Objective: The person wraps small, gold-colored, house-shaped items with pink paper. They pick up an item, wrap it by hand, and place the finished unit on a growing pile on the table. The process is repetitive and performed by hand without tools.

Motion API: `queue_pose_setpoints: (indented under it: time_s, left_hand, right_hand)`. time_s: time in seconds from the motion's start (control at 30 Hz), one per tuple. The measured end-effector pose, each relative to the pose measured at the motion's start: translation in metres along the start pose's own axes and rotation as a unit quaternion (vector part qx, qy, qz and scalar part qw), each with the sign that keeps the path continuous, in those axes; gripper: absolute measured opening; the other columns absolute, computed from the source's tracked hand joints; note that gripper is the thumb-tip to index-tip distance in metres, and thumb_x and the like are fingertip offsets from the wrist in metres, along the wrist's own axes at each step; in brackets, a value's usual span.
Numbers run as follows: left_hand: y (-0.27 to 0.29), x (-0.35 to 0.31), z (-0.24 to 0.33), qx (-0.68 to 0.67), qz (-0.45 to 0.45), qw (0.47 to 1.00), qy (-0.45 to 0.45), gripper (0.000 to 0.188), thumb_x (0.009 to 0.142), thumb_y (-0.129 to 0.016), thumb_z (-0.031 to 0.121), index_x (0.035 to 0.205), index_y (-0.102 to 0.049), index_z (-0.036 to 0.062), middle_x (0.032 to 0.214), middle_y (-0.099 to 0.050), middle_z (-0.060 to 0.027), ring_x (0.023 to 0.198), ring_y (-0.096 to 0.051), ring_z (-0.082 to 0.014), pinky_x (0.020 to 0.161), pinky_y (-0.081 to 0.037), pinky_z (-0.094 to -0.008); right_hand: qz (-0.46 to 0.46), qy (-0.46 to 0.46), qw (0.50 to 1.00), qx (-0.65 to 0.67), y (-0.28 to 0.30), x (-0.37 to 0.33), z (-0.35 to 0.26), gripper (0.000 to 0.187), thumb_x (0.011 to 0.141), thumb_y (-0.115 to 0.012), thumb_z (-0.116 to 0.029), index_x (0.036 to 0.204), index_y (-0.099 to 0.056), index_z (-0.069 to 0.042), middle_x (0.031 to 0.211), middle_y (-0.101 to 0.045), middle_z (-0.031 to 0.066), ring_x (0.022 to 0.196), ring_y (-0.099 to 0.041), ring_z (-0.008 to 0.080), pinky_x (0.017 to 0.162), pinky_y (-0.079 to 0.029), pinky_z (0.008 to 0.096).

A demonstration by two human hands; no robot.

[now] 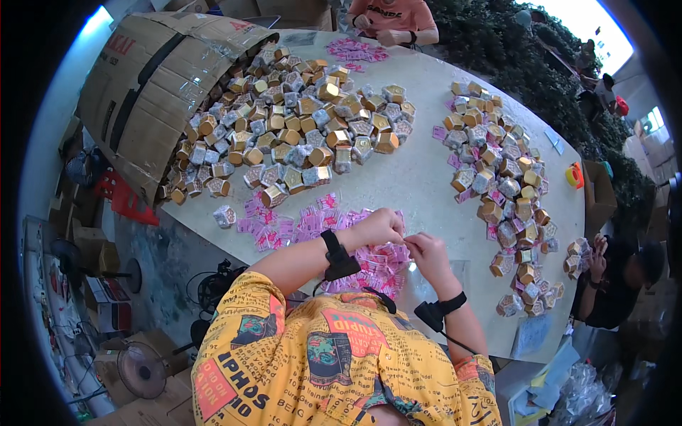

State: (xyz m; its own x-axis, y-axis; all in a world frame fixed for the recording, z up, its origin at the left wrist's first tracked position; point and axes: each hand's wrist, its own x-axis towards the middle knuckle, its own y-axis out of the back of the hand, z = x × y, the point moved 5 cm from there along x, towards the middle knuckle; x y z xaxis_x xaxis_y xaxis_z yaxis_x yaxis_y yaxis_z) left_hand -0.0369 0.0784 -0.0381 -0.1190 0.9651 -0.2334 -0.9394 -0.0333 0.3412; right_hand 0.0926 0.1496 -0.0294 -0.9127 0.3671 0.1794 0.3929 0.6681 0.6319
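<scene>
Above a loose heap of pink printed tags (369, 268), my two hands nearly meet over the white table. My left hand (380, 227) is closed, fingertips pinched together. Just right of it and slightly nearer to me, my right hand (428, 254) is closed in a pinch too. Whatever sits between the fingertips is too small to make out. More pink tags (266, 226) spread to the left of my left hand. Beyond them lies a big pile of gold, many-sided boxes (305, 106), several in clear wrap. One wrapped box (224, 216) rests apart at the left.
An open cardboard carton (153, 85) lies on its side at the far left. Along the right runs another row of gold boxes (508, 186) mixed with tags. An orange tape roll (574, 176) sits at the right edge. Co-workers sit at the far side (394, 21) and right (614, 273).
</scene>
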Motion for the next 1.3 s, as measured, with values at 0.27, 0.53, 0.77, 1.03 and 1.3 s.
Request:
queue_pose_setpoints:
  time_s: [0.27, 0.53, 0.77, 1.03, 1.3]
  left_hand:
    - [0.028, 0.035, -0.055, 0.044, 0.002, 0.992, 0.119, 0.015, 0.072, -0.065, 0.013, 0.075, -0.067, -0.0021, 0.072, -0.065, -0.0137, 0.066, -0.062, -0.0212, 0.060, -0.049, -0.0342]
    - [0.155, 0.069, -0.116, 0.422, 0.371, 0.808, 0.178, 0.036, 0.072, -0.068, 0.023, 0.102, -0.057, 0.0068, 0.104, -0.055, -0.0193, 0.092, -0.060, -0.0340, 0.072, -0.052, -0.0424]
    - [0.149, 0.077, -0.141, 0.320, 0.350, 0.852, 0.223, 0.034, 0.076, -0.062, 0.020, 0.106, -0.055, 0.0054, 0.109, -0.052, -0.0231, 0.087, -0.063, -0.0371, 0.074, -0.052, -0.0450]
    - [0.094, 0.030, -0.100, -0.436, 0.230, 0.849, 0.190, 0.030, 0.082, -0.060, 0.022, 0.107, -0.049, 0.0084, 0.088, -0.060, -0.0108, 0.071, -0.064, -0.0243, 0.065, -0.056, -0.0368]
    - [0.059, 0.007, -0.057, -0.563, 0.157, 0.796, 0.161, 0.033, 0.082, -0.061, 0.022, 0.109, -0.049, 0.0068, 0.088, -0.055, -0.0145, 0.077, -0.063, -0.0279, 0.069, -0.056, -0.0386]
  right_hand:
    - [-0.043, 0.069, 0.972, -0.223, -0.024, 0.009, 0.013, 0.014, 0.076, -0.061, -0.005, 0.089, -0.056, -0.004, 0.080, -0.059, 0.0131, 0.067, -0.060, 0.0314, 0.058, -0.050, 0.0376]
    - [0.005, 0.000, 0.993, -0.118, -0.012, 0.010, 0.028, 0.007, 0.077, -0.061, -0.006, 0.084, -0.059, -0.005, 0.075, -0.059, 0.0131, 0.066, -0.060, 0.0321, 0.058, -0.049, 0.0397]
    - [0.058, -0.023, 0.997, -0.035, 0.003, 0.015, 0.029, 0.008, 0.078, -0.061, -0.006, 0.084, -0.061, -0.002, 0.075, -0.060, 0.0151, 0.067, -0.060, 0.0330, 0.061, -0.049, 0.0384]
    - [0.101, 0.007, 0.995, -0.019, 0.016, 0.061, -0.002, 0.007, 0.078, -0.060, -0.005, 0.083, -0.060, -0.001, 0.076, -0.060, 0.0161, 0.068, -0.059, 0.0339, 0.062, -0.048, 0.0395]
    - [0.127, 0.057, 0.988, -0.065, 0.023, 0.065, -0.032, 0.007, 0.077, -0.060, -0.003, 0.083, -0.060, 0.001, 0.076, -0.060, 0.0157, 0.065, -0.059, 0.0320, 0.059, -0.048, 0.0368]
